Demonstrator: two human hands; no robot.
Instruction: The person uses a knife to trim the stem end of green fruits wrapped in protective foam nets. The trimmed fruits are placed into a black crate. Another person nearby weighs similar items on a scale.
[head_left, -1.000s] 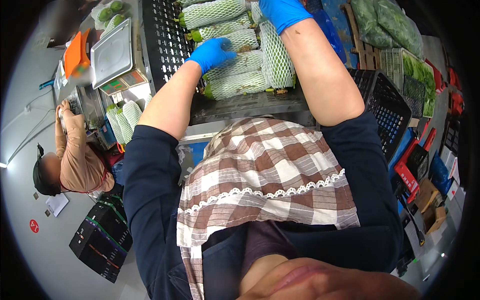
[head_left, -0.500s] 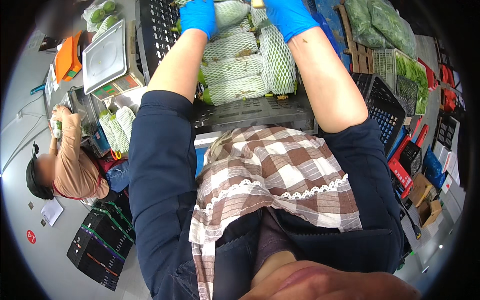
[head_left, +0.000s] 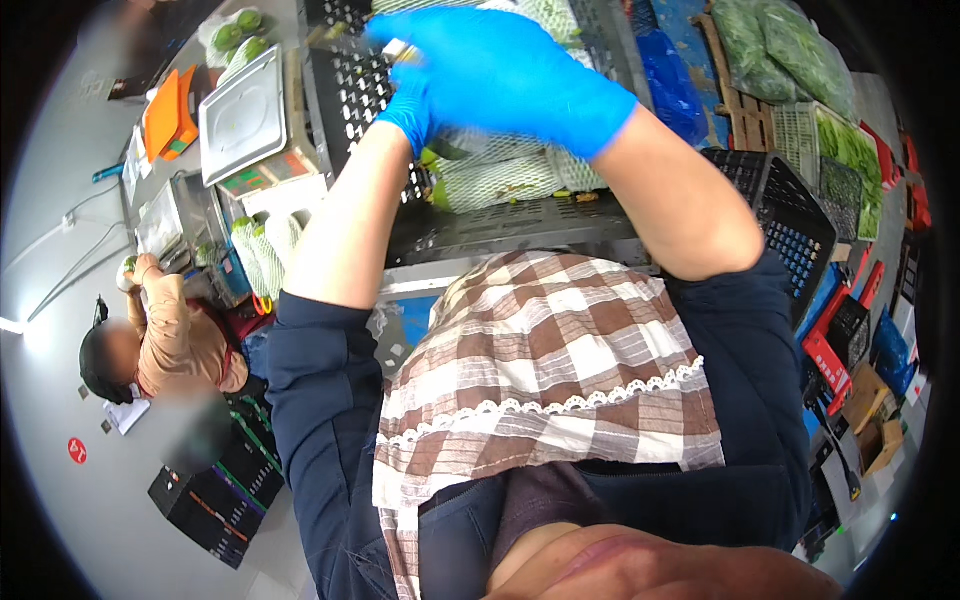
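Note:
Long green produce in white foam net sleeves (head_left: 500, 187) lies in a black plastic crate (head_left: 480, 232) in front of me. Over the crate, my right hand (head_left: 510, 75), in a blue glove, reaches across to the left. Its fingers are closed around a small pale and yellowish thing (head_left: 401, 50), too little of which shows to name. Close beneath it is my left hand (head_left: 408, 108), also blue-gloved. The right hand covers most of the left one's fingers, so I cannot see what they hold.
A scale with a metal pan (head_left: 243, 115) and an orange tray (head_left: 171, 115) stand at the left. Netted produce (head_left: 265, 255) lies beside the scale. A co-worker (head_left: 185, 335) handles produce farther left. Black crates (head_left: 785, 215) and bagged greens (head_left: 790, 50) are at the right.
My right hand has swung left across the crate to my left hand and now covers much of it. The view has shifted slightly. A blurred head shows at the lower left.

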